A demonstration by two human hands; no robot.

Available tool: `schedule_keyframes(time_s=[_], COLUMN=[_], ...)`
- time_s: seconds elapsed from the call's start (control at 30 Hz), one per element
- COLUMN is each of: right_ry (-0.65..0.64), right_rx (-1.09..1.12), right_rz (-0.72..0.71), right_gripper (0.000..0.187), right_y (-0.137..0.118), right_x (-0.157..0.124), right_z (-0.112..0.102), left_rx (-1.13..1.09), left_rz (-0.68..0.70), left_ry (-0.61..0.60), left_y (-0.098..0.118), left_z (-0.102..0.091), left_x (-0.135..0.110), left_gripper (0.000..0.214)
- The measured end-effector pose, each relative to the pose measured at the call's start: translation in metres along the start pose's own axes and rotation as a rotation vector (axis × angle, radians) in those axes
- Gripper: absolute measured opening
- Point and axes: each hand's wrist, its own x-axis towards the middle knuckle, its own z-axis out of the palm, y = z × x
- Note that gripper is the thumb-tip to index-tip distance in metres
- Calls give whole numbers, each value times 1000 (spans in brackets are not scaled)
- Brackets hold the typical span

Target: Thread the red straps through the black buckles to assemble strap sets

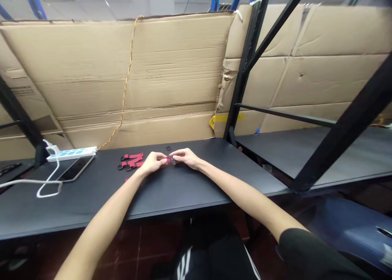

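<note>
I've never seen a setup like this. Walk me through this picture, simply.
There is no machine here: the two bare hands belong to a person wearing a camera on their head. It looks forward and down, so both arms reach away from you.

They meet over a dark table, with cardboard standing behind it. The left hand pinches a red strap; the right hand holds what looks like a small buckle at its end.

Just beyond lies a small dark ring. To the left are more straps, then what looks like a tablet beside a white power strip.
</note>
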Motion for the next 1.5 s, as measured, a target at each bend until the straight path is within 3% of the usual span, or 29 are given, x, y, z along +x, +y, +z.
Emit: schedule_keyframes(time_s=[0.17,0.3,0.5,0.73,0.83,1.0,1.3,1.5], right_ry=[72,48,23,3,-5,80,42,77], right_rx=[59,45,106,140,149,184,133,106], right_rz=[45,33,22,61,62,63,51,62], right_gripper=[37,34,34,40,41,43,43,43], right_y=[4,3,-1,-3,-3,0,-1,4], right_x=[3,2,1,-1,-2,0,0,3], right_z=[1,3,5,7,10,9,11,11], left_rx=[-60,-70,-161,-213,-220,-286,-224,-173], left_rz=[-5,-12,22,30,28,-11,149,250], left_ry=[-116,-171,-113,-170,-145,1,-105,51], left_y=[6,9,8,8,6,6,3,4], left_z=[-2,0,3,0,4,11,12,10], left_x=[-3,-4,-2,-3,-2,0,3,7], left_gripper=[22,25,28,28,31,42,31,28])
